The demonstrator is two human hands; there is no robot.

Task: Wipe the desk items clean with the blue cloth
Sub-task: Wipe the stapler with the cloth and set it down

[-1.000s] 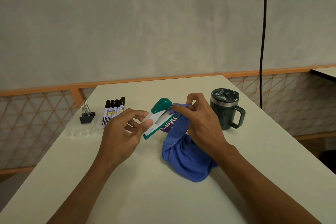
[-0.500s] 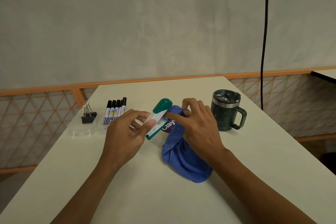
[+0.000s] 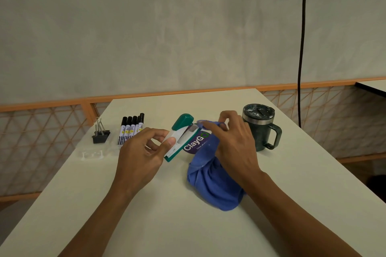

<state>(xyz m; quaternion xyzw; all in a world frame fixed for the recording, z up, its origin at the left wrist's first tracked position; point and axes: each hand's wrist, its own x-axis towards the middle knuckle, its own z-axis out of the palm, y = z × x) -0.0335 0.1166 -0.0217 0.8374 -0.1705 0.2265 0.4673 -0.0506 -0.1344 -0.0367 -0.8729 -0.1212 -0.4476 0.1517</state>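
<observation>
My left hand (image 3: 144, 152) grips a green and white stapler (image 3: 180, 134) by its near end, held tilted above the white desk (image 3: 146, 215). My right hand (image 3: 234, 142) pinches a fold of the blue cloth (image 3: 211, 183) and presses it against the stapler's far end. The cloth bears a purple "ClayGo" patch and hangs down to the desk under my right wrist.
Several black markers (image 3: 131, 129) lie side by side at the back left, with black binder clips (image 3: 100, 133) and a clear plastic piece (image 3: 92, 154) beside them. A dark green lidded mug (image 3: 259, 129) stands right of my hand. A black cable (image 3: 301, 48) hangs at the wall.
My right fingers slid the cloth fold along the stapler's upper end, then lifted a little. The left hand kept its hold and the stapler barely shifted.
</observation>
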